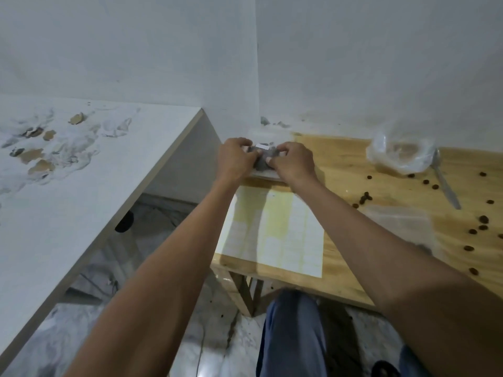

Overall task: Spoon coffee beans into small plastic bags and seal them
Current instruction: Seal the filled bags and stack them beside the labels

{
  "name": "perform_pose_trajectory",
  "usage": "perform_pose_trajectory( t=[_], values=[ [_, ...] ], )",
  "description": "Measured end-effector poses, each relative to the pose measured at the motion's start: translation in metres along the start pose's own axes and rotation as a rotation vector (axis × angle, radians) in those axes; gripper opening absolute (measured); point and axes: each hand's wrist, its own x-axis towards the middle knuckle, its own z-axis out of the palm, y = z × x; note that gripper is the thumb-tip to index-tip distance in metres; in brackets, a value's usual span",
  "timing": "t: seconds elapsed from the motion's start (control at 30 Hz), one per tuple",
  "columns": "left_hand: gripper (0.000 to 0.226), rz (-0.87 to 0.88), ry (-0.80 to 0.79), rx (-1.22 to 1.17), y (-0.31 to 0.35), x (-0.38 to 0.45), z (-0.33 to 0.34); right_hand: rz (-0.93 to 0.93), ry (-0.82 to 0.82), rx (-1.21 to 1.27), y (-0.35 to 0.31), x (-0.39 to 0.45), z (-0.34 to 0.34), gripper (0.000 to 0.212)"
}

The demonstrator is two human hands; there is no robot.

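Pale walls meet in a corner behind the wooden table (340, 159), and right at its far left end both hands are busy. Left hand (236, 161) and right hand (292, 165) pinch a small plastic bag (263, 156) between them, fingers curled in on its upper edge; it looks dark with beans, though the view is soft here. That film will be thin, limp and slick, light with a shifting load, so the strip along the mouth is the place to hold and press. Off to the right sits a crumpled clear bag (402, 153) with a spoon (446, 186) beside it, and loose coffee beans (483, 219) are scattered nearby.
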Motion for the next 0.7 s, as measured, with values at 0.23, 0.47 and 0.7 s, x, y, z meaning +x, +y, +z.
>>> perform_pose_trajectory(
  t=[0.23,0.47,0.7],
  values=[
    [0.039,0.048,0.019,0.027,-0.008,-0.007,0.013,-0.022,-0.009,-0.168,0.008,0.002,-0.002,0.038],
    [0.024,0.287,0.219,0.193,0.054,-0.066,0.038,0.069,0.138,-0.102,0.021,-0.023,-0.066,0.022],
    [0.037,0.173,-0.310,0.352,0.131,-0.175,0.093,0.240,0.223,-0.501,0.069,-0.097,-0.169,0.024]
  ],
)
